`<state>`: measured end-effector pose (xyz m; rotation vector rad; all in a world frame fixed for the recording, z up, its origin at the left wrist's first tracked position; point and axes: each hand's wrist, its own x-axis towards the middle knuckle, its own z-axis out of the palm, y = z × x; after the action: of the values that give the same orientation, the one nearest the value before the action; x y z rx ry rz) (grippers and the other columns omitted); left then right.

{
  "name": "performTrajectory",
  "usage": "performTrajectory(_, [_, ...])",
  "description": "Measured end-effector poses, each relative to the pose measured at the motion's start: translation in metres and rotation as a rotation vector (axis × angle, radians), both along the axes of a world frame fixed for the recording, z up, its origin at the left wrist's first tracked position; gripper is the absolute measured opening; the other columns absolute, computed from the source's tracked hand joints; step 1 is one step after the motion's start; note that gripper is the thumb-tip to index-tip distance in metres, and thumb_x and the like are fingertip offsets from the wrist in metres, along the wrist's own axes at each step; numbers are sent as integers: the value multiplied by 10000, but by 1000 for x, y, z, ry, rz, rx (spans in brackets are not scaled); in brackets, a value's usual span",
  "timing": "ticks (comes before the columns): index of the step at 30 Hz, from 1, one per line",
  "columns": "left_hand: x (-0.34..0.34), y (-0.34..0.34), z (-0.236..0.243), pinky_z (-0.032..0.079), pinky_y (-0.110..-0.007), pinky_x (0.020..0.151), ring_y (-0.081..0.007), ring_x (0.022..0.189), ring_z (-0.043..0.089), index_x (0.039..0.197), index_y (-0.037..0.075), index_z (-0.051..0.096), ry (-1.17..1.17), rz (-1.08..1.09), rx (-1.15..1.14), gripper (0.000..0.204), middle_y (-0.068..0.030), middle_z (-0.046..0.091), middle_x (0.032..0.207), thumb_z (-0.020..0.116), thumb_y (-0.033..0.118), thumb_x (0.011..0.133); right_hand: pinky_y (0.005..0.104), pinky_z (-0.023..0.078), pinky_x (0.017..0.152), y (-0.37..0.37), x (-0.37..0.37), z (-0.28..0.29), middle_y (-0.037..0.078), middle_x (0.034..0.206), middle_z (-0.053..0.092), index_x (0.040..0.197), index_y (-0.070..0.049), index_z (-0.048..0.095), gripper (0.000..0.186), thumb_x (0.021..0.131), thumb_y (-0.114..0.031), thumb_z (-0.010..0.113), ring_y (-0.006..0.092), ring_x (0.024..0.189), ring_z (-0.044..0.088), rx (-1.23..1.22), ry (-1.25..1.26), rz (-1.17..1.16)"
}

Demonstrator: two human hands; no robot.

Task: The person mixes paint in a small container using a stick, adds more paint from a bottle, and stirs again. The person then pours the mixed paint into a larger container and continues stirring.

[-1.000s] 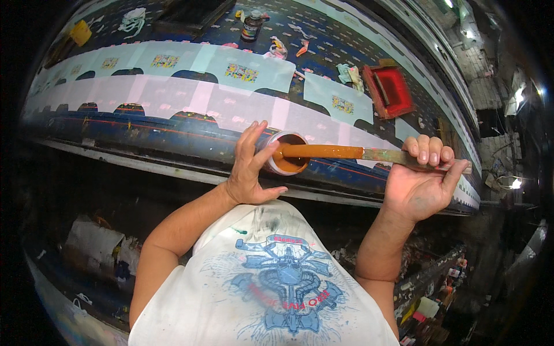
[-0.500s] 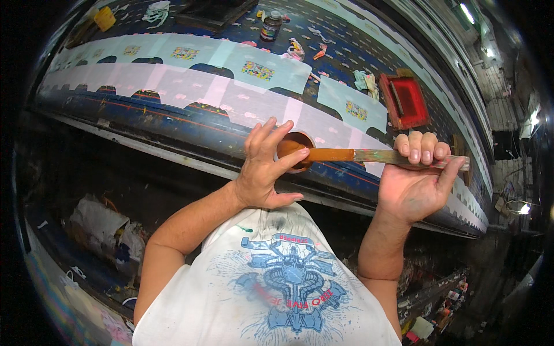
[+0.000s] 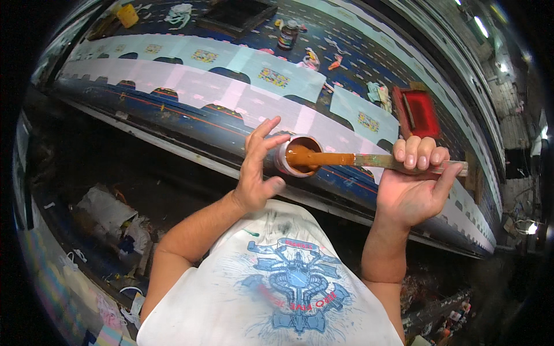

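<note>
My right hand [image 3: 411, 187] grips the bare end of a flat wooden stirring stick [image 3: 372, 161]. The stick's other end is coated in orange-brown paint and reaches into the mouth of a round paint container [image 3: 282, 158]. Thick paint of the same colour shows inside the container. At its left side my left hand [image 3: 255, 170] has its fingers spread and its thumb apart. Those fingers are very near the container's rim; whether they touch it I cannot tell. The stick's tip is sunk in the paint.
A long dark table [image 3: 144, 112] carries pale pink and mint fabric pieces [image 3: 300, 75] with small printed patterns. A red-framed printing screen [image 3: 424, 115], a dark bottle [image 3: 288, 36], crumpled rags [image 3: 179, 14] and a yellow object [image 3: 127, 15] sit farther back.
My left hand has drawn back from over the container's mouth toward the left, uncovering more of the container and paint. My right hand keeps hold of the stick. The whole view has shifted slightly.
</note>
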<state>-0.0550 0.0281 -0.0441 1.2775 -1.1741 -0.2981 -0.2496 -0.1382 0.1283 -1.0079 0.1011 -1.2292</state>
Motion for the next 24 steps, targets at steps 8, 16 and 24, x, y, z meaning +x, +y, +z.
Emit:
performTrajectory(8, [8, 9, 10, 296, -469, 1297, -304, 1591, 417, 1558, 8, 595, 985, -191, -185, 925, -227, 480, 1709, 336, 762, 1090, 434, 552, 857, 11, 33, -70, 99, 956, 570, 1028, -60, 569, 486, 1206, -494, 442, 237, 883, 602, -410, 311, -34])
performTrajectory(16, [11, 16, 13, 324, -508, 1295, -354, 1558, 461, 1555, -26, 605, 1049, -178, -217, 985, -240, 530, 1670, 271, 779, 1097, 436, 531, 965, -7, 16, -90, 185, 1146, 696, 1201, -11, 670, 306, 1068, -277, 742, 335, 1051, 676, -803, 691, -49])
performTrajectory(24, [25, 17, 7, 377, -527, 1272, -380, 1502, 532, 1525, -22, 642, 1010, -128, -198, 913, -245, 593, 1616, 243, 700, 1134, 513, 500, 1104, -9, -14, -109, 253, 1381, 664, 1443, 39, 603, 750, 851, -295, 920, 430, 1269, 642, -882, 754, -73])
